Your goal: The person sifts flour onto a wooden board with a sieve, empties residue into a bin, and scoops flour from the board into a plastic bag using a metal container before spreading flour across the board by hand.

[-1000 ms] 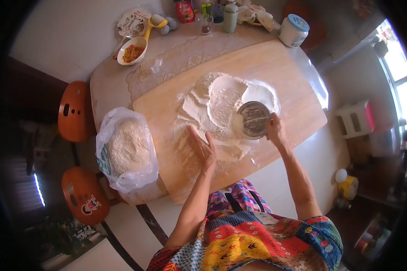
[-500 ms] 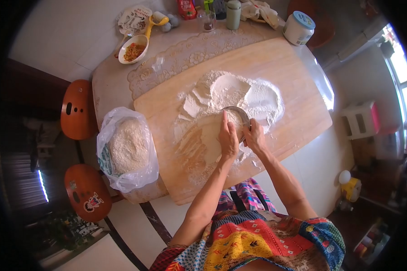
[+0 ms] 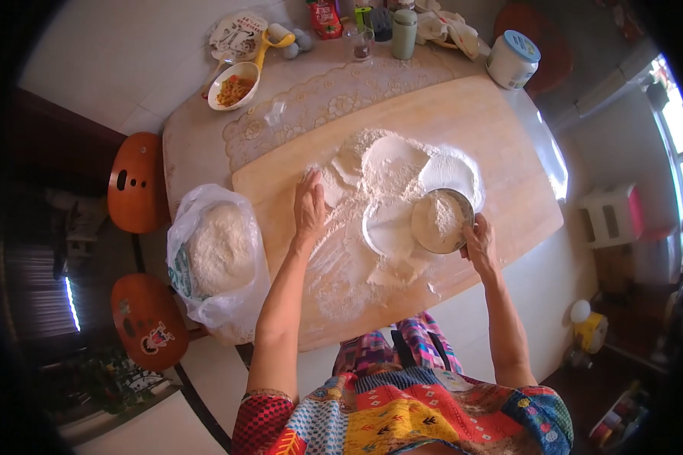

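Observation:
My right hand (image 3: 479, 244) grips the rim of a round metal sieve (image 3: 467, 203) at its right side. A mound of flour (image 3: 442, 216) lies inside the sieve. The sieve is over the right part of a spread-out heap of white flour (image 3: 395, 163) on a wooden board (image 3: 508, 144). My left hand (image 3: 310, 206) is at the heap's left edge, its fingers stretched out and holding nothing. Smooth, rounded patches mark the heap's surface.
An open plastic bag of flour (image 3: 221, 254) stands left of the board. Behind it on the table are a bowl of chopped food (image 3: 236, 89), a glass (image 3: 360, 47), a green flask (image 3: 404, 36) and a white tub with a blue lid (image 3: 511, 62). Orange chairs (image 3: 136, 182) stand at the left.
My left hand has let go of the sieve and moved left to the heap's edge. My right hand has carried the sieve to the right.

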{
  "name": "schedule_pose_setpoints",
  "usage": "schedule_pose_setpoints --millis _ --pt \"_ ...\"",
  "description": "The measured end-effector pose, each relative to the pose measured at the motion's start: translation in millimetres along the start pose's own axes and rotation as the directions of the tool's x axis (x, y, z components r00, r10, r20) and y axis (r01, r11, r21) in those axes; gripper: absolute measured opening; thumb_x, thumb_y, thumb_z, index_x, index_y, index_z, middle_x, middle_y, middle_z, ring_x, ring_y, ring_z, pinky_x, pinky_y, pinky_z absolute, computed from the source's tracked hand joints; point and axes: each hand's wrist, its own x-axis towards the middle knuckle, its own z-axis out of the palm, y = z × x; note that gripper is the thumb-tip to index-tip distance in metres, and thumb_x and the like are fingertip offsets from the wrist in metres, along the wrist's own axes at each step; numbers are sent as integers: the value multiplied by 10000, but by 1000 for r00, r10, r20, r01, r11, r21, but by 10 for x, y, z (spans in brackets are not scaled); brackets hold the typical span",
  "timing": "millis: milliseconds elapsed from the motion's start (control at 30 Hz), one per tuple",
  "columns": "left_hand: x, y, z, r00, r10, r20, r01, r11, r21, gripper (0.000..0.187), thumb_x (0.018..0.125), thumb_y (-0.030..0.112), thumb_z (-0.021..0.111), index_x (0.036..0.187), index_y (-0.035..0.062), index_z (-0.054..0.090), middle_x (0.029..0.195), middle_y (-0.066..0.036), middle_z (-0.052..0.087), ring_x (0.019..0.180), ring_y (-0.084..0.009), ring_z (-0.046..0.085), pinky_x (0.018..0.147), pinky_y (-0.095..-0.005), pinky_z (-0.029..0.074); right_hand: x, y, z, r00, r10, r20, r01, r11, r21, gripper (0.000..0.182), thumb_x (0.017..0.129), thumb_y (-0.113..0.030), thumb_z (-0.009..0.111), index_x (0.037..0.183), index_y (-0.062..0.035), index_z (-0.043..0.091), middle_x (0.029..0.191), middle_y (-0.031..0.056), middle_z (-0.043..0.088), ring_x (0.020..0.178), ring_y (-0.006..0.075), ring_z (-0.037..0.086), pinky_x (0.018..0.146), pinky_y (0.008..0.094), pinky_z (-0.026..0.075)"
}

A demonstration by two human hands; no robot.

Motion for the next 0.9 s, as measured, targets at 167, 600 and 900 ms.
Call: schedule_pose_setpoints --millis 167,600,900 --pt "-61 184 352 985 -137 101 155 965 -213 507 959 387 268 1201 10 505 1250 -172 490 1176 -295 436 997 -354 318 13 -108 262 1000 19 -10 -20 997 -71 127 842 -81 441 793 35 458 507 90 497 334 138 465 292 283 338" --pt "-400 1369 516 871 -420 254 474 585 -659 724 906 574 189 1297 1 400 1337 -164 396 1272 -248 319 1060 -346 206 -113 -114 816 998 39 56 -40 999 7 128 827 -99 444 789 23 454 502 91 497 357 156 501 316 284 369" --pt "-436 1257 149 924 -280 -259 179 918 -354 195 799 185 644 890 30 569 762 -72 519 650 -159 466 614 -282 408 -213 137 685 996 -60 69 31 931 364 144 838 -153 489 913 -30 481 524 16 468 345 79 391 312 210 301"
